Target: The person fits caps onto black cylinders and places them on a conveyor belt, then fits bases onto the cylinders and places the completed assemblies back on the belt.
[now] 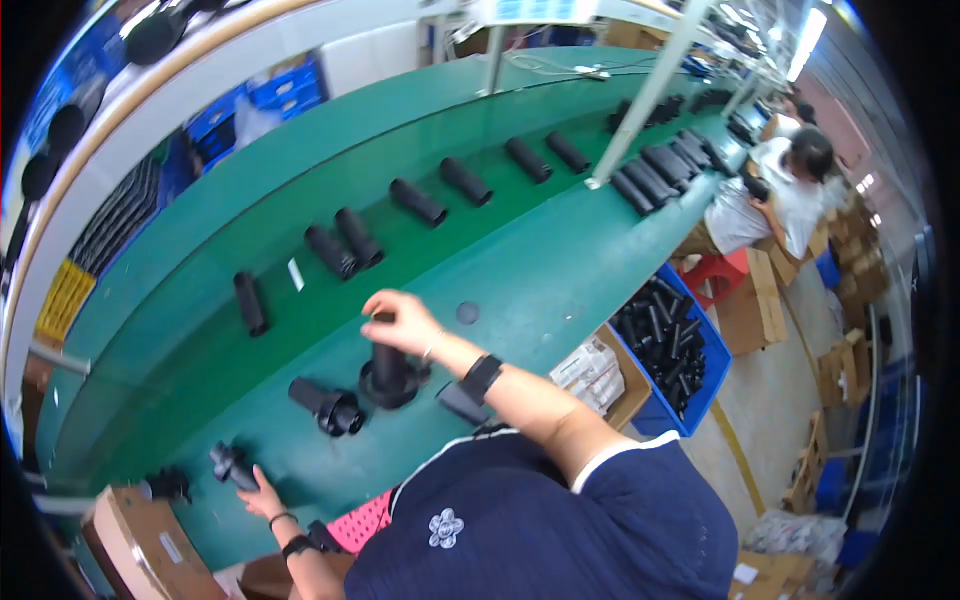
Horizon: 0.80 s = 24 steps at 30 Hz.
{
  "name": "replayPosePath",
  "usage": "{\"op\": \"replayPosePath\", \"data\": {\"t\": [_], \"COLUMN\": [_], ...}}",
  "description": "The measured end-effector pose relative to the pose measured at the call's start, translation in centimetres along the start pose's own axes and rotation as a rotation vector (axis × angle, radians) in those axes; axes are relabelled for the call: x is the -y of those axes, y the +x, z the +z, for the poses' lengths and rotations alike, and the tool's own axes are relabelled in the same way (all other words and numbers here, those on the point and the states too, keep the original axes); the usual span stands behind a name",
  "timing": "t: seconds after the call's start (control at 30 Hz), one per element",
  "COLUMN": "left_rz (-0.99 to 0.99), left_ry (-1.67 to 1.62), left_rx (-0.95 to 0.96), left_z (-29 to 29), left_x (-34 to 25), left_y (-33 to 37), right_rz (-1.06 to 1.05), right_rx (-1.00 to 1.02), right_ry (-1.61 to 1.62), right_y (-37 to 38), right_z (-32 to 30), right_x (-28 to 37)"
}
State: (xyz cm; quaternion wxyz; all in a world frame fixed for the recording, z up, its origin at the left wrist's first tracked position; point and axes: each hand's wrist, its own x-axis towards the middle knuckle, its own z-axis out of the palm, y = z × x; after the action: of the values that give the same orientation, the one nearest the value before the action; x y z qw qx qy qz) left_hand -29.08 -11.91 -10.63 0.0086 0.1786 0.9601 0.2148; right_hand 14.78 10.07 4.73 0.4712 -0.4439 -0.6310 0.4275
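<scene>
R hand fingers closed atop upright black tube; L hand fingers grip small black part.

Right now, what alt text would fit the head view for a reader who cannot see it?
A person at a green workbench presses the right hand onto the top of an upright black tube, while the left hand touches a small black part. More black tubes lie in a row on the green belt beyond, and a blue bin holds others.
</scene>
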Motion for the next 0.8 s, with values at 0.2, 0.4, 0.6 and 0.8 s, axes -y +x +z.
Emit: {"op": "replayPosePath", "data": {"t": [0.2, 0.4, 0.6, 0.8], "left_rz": [-0.037, -0.069, 0.631, 0.668], "left_ry": [0.140, 0.023, -0.660, -0.957], "left_rx": [0.036, -0.033, 0.625, 1.268], "left_z": [0.0, -0.6, -7.0, -5.7], "left_x": [-2.9, -2.4, -14.0, -19.8], "left_y": [-2.2, -3.8, -10.1, -14.7], "right_rz": [0.192, 0.368, 0.169, -0.072], "right_rx": [-0.014, 0.149, 0.324, 0.477], "right_ry": [0.222, 0.525, 0.493, 0.354], "right_y": [2.1, 3.9, 3.4, 3.1], "right_z": [-2.6, -2.4, 1.5, 4.7], "right_x": [-1.7, -4.3, -0.2, 5.0]}}
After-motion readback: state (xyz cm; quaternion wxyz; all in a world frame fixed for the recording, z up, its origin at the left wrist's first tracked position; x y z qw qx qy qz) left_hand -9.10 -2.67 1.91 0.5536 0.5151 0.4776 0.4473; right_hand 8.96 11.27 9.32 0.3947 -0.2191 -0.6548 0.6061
